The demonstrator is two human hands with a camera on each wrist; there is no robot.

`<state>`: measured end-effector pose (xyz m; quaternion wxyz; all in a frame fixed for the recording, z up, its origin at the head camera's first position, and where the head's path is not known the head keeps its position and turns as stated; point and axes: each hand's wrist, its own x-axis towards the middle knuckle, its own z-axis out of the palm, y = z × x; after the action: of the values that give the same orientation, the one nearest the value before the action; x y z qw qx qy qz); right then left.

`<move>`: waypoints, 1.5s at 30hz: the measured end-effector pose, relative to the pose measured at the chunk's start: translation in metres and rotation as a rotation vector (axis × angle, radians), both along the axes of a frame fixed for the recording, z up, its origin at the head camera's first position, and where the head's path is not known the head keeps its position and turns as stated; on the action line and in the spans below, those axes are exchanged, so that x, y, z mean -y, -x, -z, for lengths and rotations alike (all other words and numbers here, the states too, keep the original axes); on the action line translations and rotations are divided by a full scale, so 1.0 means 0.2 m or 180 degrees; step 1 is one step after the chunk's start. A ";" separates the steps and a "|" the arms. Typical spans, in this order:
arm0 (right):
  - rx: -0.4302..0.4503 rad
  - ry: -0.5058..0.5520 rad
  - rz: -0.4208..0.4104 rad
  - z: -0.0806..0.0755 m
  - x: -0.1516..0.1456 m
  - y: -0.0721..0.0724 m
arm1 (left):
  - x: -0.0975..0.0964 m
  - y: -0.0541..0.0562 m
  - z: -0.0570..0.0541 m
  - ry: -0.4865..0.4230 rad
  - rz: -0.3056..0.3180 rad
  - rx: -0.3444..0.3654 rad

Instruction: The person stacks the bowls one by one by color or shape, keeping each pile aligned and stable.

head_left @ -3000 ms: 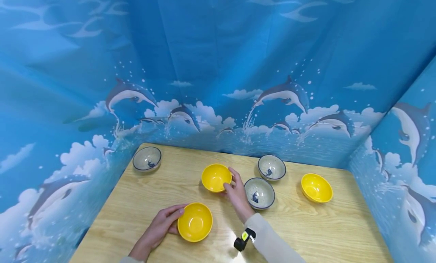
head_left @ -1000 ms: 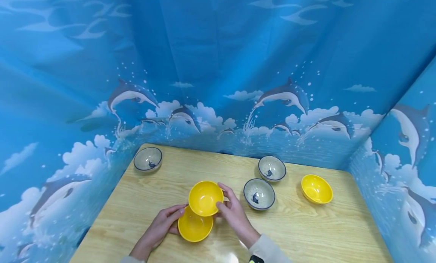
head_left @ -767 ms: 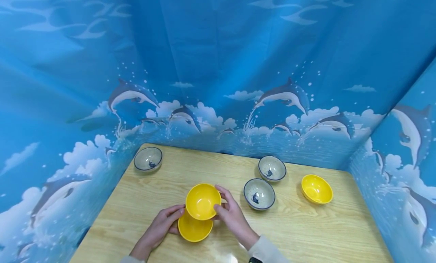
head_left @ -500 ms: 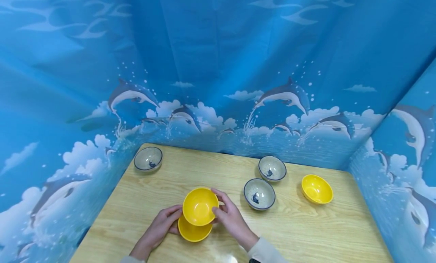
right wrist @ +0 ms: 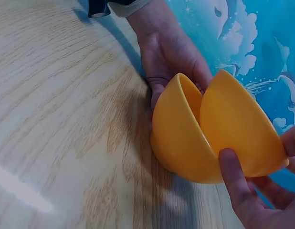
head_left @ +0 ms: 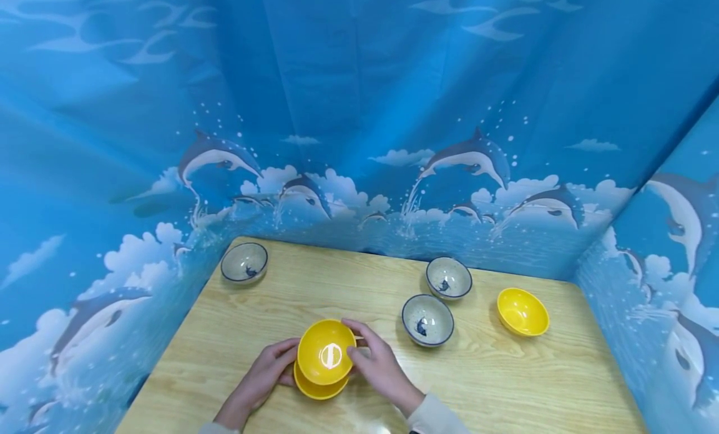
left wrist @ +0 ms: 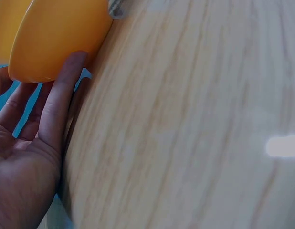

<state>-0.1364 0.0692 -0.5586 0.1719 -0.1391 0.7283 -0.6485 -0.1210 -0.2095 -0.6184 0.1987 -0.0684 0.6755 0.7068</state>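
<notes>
Upward faces the upper yellow bowl (head_left: 326, 350), pinched by the right hand (head_left: 377, 364); the left hand (head_left: 264, 374) holds the lower bowl (head_left: 317, 392).

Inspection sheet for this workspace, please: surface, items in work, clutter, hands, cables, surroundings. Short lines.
Surface: wood-grain table, some light glare.
Items in work: upper yellow bowl held over lower yellow bowl, not fully nested.
Other bowls: third yellow bowl at right; corner grey bowl at far left; rear grey bowl and front grey bowl close together, right of centre.
Other clutter: nothing seen.
Left hand: grips lower yellow bowl.
Right hand: grips upper yellow bowl.
Cables: nothing seen.
Surroundings: blue dolphin-print backdrop behind and at both sides.
</notes>
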 end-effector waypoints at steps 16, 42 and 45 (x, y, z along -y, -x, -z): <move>-0.0154 -0.0198 0.0004 0.04 0.02 0.00 | -0.01 0.01 0.00 0.0078 -0.0045 0.0133; 0.0043 -0.0060 -0.0017 0.15 0.04 -0.04 | 0.00 0.01 0.01 -0.0026 -0.0057 0.0041; 0.0028 -0.0099 -0.0021 0.15 0.05 -0.03 | 0.00 0.01 0.00 -0.0016 -0.0078 0.0057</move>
<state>-0.1301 0.0600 -0.5895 0.1794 -0.1360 0.7371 -0.6372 -0.1221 -0.2096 -0.6188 0.1962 -0.0824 0.6710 0.7103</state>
